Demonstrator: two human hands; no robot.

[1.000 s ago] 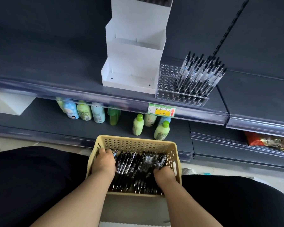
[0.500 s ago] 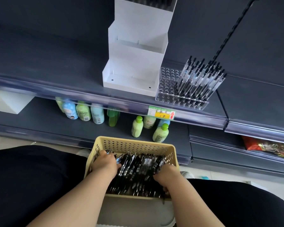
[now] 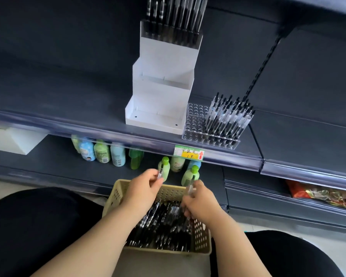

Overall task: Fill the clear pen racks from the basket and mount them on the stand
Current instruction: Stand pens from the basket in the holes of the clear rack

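Note:
A beige perforated basket (image 3: pixel 202 234) on my lap holds several black pens (image 3: pixel 164 220). My left hand (image 3: pixel 142 188) is raised over its far rim and pinches one pen (image 3: pixel 160 173) upright. My right hand (image 3: pixel 200 200) grips another pen (image 3: pixel 190 186) above the basket. On the shelf a clear pen rack (image 3: pixel 196 124) stands partly filled, pens (image 3: pixel 228 118) on its right side, empty holes on its left. Beside it is the white stepped stand (image 3: pixel 162 92), with a filled rack (image 3: pixel 174 31) on its top step.
The shelf edge (image 3: pixel 108 134) carries a yellow price label (image 3: pixel 189 153). Several lotion bottles (image 3: pixel 102 152) stand on the lower shelf behind the basket. A red packet (image 3: pixel 316 193) lies lower right. A white box (image 3: pixel 22 140) sits at left.
Both hands have lifted out of the basket's pen pile, each now holding a pen. The camera has tilted up, showing the stand's top rack.

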